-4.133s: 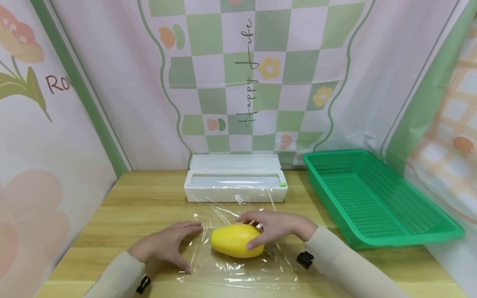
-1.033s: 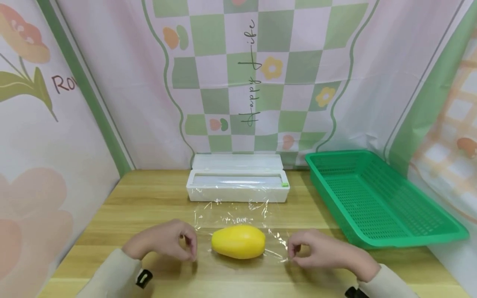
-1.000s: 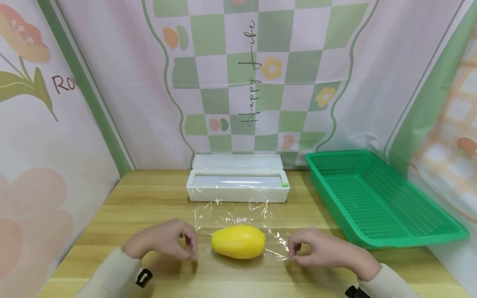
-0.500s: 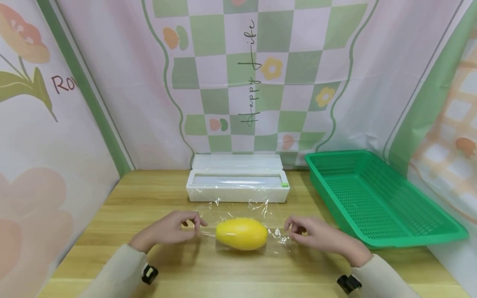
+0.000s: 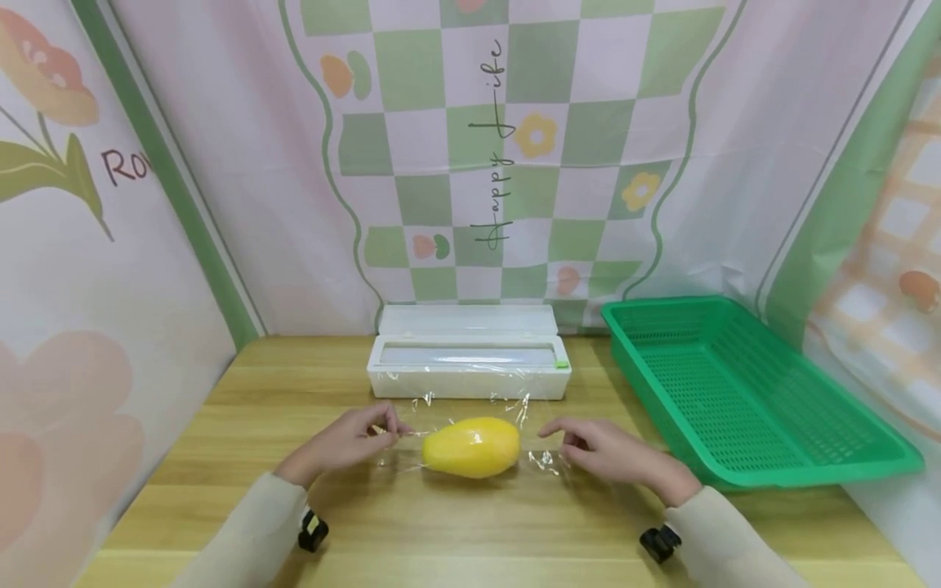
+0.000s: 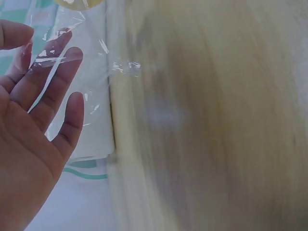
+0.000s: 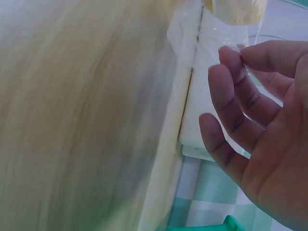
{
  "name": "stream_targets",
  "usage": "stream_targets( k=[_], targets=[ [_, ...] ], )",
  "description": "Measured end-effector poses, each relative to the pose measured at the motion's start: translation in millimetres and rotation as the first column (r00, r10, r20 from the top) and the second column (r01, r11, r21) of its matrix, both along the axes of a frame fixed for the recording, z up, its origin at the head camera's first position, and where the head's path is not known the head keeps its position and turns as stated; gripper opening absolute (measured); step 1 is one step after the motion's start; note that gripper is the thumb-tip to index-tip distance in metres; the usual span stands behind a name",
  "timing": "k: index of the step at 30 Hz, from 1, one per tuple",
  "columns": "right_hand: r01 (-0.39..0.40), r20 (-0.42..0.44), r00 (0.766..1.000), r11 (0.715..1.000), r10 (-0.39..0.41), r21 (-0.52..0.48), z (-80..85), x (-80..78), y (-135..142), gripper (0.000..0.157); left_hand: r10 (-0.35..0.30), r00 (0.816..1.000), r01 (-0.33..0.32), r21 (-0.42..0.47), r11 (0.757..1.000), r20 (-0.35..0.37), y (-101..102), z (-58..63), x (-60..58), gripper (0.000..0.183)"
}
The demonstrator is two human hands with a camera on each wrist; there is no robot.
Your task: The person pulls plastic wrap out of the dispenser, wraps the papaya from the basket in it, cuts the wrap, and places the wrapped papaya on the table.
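A smooth yellow papaya (image 5: pixel 472 448) lies sideways at mid-table with clear cling film (image 5: pixel 544 461) drawn over it. The film runs back toward the white cling film box (image 5: pixel 467 382). To the papaya's left, my left hand (image 5: pixel 345 441) pinches the film between thumb and forefinger; in the left wrist view, film (image 6: pixel 103 46) crosses its other fingers, which are spread. On the other side, my right hand (image 5: pixel 613 453) has its index finger extended. In the right wrist view, the right hand's thumb and a fingertip meet on the film (image 7: pixel 185 36) below the papaya (image 7: pixel 238 10).
A green perforated basket (image 5: pixel 764 478) stands at the right of the wooden table (image 5: pixel 470 539). The cling film box has its lid raised, near the table's back edge. Patterned curtains (image 5: pixel 515 163) hang behind and at both sides.
From beside the papaya, both hands have moved forward and closer together, bringing the near edge of film up over it. The papaya has rolled slightly toward the box. Earlier, the right hand held the papaya.
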State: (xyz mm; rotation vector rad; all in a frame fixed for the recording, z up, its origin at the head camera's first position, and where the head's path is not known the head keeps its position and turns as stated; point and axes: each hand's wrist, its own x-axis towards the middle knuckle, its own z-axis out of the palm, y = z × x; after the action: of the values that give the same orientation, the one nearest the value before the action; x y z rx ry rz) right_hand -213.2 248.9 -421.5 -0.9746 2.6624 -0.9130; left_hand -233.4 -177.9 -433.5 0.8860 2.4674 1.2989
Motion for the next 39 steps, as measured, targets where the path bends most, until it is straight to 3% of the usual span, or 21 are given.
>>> stream_targets(
  k=[6, 13, 16, 27, 31, 34, 37, 39],
  targets=[
    [0.007, 0.021, 1.0, 1.0, -0.007, -0.01, -5.9, -6.5, -1, 0.027, 0.021, 1.0, -0.021, -0.01, 1.0, -0.014, 1, -8.8, -7.2, 0.008],
    [0.016, 0.047, 0.999, 0.999, -0.015, -0.037, -9.4, -8.7, -1, 0.025, -0.075, 0.993, 0.078, 0.021, 0.997, -0.089, 6, -7.5, -6.3, 0.031],
    [0.016, 0.068, 0.998, 0.998, -0.013, -0.054, -9.8, -9.1, -1, 0.025, -0.087, 0.988, 0.09, 0.015, 0.996, -0.128, 10, -5.8, -3.8, 0.038],
    [0.033, 0.081, 0.996, 0.994, -0.024, -0.107, -4.5, -8.8, 3, 0.026, -0.053, 0.965, 0.034, -0.077, 0.996, -0.258, 22, 0.2, 2.5, 0.022],
    [0.11, -0.03, 0.993, 0.984, -0.115, -0.14, 0.8, -5.1, -1, 0.024, -0.026, 0.964, 0.003, -0.086, 0.996, -0.266, 24, -1.8, 3.0, 0.023],
    [0.119, -0.183, 0.971, 0.977, -0.152, -0.176, 5.4, 1.9, -11, 0.018, -0.01, 0.957, -0.023, -0.109, 0.994, -0.29, 26, -3.7, 3.7, 0.027],
    [0.018, -0.36, 0.929, 0.982, -0.086, -0.189, 8.6, 11.9, -25, 0.017, -0.007, 0.946, -0.037, -0.13, 0.991, -0.325, 28, -4.7, 4.4, 0.031],
    [-0.084, -0.464, 0.886, 0.982, -0.005, -0.171, 9.1, 17.8, -35, 0.022, -0.011, 0.937, -0.038, -0.135, 0.99, -0.35, 30, -4.5, 4.4, 0.032]
  ],
)
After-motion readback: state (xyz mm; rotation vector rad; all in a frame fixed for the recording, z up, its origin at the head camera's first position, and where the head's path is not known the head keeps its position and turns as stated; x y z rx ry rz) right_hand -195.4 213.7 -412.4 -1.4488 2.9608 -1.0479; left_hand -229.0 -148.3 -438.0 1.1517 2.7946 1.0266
